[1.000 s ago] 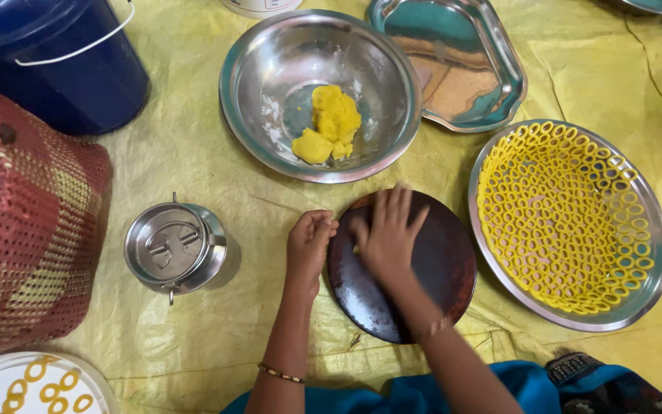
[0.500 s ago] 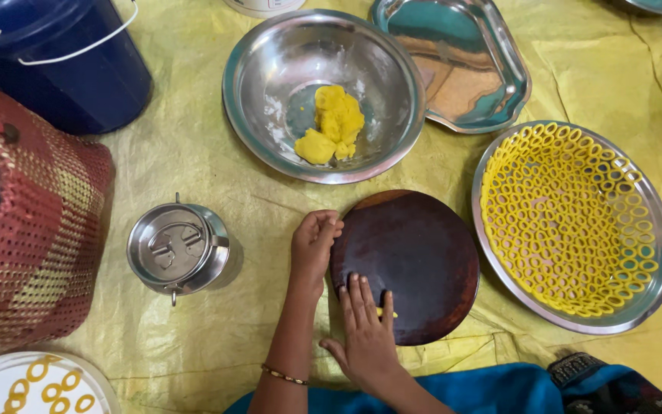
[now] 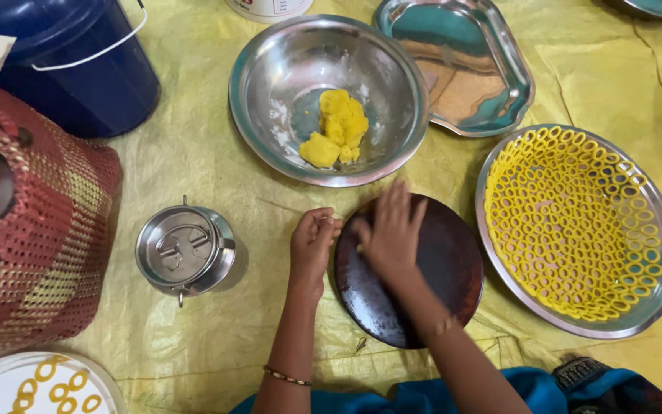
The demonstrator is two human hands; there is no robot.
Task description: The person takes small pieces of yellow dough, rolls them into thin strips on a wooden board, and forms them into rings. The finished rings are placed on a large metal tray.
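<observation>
A wide yellow plastic sheet (image 3: 193,153) covers the floor and everything sits on it. At the left edge of the frame stands a big red and tan woven basket (image 3: 32,245), and above it in the upper left corner is a dark blue bucket with a white handle (image 3: 78,69).

On the right side of the frame lies a round steel plate (image 3: 657,307) filled almost to the rim with many small yellow dough rings (image 3: 576,222) set side by side. So a lot of rings are made. In the upper middle is a big shiny steel bowl (image 3: 270,100) with a lump of yellow dough (image 3: 339,126) in it, so there is dough left to shape. To its right lies an empty steel tray with curved sides (image 3: 461,77).

In the lower middle is a dark brown round board (image 3: 438,284). The right hand (image 3: 388,234) lies flat and open on it, fingers spread, pressing down; it looks blurred. I cannot tell if any dough is under it. The left hand (image 3: 312,245) is curled loosely at the board's left edge; I cannot tell if it holds anything.

Left of the hands sits a small round steel tin with a lid (image 3: 185,249). In the lower left corner a white plate (image 3: 9,372) holds a few more rings.
</observation>
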